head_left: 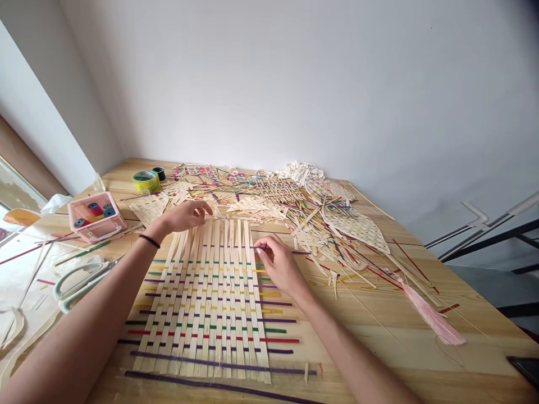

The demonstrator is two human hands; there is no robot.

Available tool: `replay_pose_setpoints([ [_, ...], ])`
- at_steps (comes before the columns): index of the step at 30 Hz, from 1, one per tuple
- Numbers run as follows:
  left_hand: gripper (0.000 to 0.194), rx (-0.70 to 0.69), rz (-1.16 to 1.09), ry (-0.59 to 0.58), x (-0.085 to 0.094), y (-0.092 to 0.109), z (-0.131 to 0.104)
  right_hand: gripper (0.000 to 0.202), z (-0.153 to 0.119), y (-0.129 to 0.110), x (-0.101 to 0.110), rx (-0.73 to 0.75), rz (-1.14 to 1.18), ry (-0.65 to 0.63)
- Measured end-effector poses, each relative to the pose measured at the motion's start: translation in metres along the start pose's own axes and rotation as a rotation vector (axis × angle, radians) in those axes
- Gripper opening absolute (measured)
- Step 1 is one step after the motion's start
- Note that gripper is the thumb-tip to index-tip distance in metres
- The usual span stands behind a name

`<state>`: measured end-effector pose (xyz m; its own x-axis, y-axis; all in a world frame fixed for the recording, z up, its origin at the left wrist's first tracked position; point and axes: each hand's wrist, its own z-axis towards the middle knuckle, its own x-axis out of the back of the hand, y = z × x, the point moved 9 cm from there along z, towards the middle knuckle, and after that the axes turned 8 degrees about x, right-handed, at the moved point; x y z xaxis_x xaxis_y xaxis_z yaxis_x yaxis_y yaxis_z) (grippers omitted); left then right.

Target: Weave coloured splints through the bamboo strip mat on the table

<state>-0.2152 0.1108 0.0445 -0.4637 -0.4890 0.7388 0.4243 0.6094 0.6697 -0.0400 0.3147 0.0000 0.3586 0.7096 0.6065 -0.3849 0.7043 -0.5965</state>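
A mat of pale upright strips (pixel 210 314) lies on the wooden table, crossed by purple, green, yellow and red strips. My right hand (pixel 278 264) pinches a purple strip (pixel 227 246) at the mat's upper right edge; that strip runs left among the upper parts of the pale strips. Above the upper left ends of the pale strips hovers my left hand (pixel 191 215), its fingers curled and apart, with nothing visible in it. Two long purple strips (pixel 202 381) lie across the near end, under what looks like clear tape.
At the left are a pink basket of thread spools (pixel 96 230), scissors (pixel 80 283) and a yellow tape roll (pixel 146 181). Loose strips (pixel 311 230) and woven pieces cover the back. A woven fan (pixel 357 227) and pink tassel (pixel 433 317) lie at the right.
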Motion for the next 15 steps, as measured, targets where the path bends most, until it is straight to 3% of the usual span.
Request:
replay_pose_setpoints([
  [15, 0.038, -0.075, 0.016, -0.005, 0.008, 0.020, -0.005, 0.013, 0.000, 0.000, -0.002, -0.013, -0.002, -0.024],
])
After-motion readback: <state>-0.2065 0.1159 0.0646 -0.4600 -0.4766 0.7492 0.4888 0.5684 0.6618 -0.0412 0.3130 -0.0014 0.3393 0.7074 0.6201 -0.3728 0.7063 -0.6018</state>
